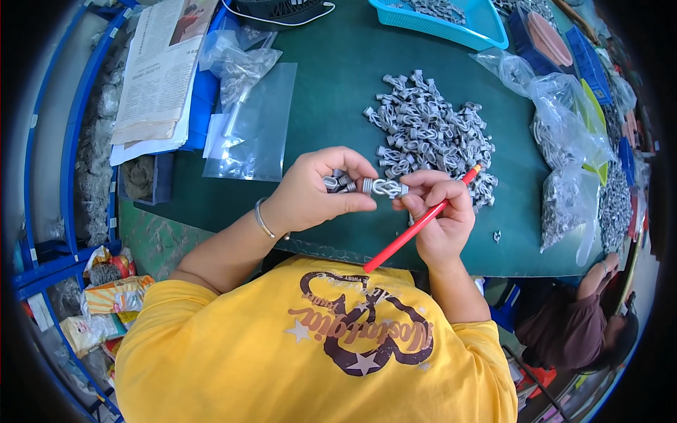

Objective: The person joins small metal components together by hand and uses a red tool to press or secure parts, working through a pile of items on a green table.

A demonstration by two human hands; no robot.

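The green worktop's [324, 99] near edge runs before the person, blue shelving [69, 155] to the left. Over it, the left hand [310, 194] curls around several grey pieces, its thumb and forefinger gripping one grey looped fitting [386, 187]. The right hand [446, 220] pinches the opposite end, a red pen [405, 236] lodged between its fingers. Beyond lies a heap of similar fittings [427, 130]; farther, a turquoise basket [488, 32].

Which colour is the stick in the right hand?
The stick is red with a yellowish tip; head view.
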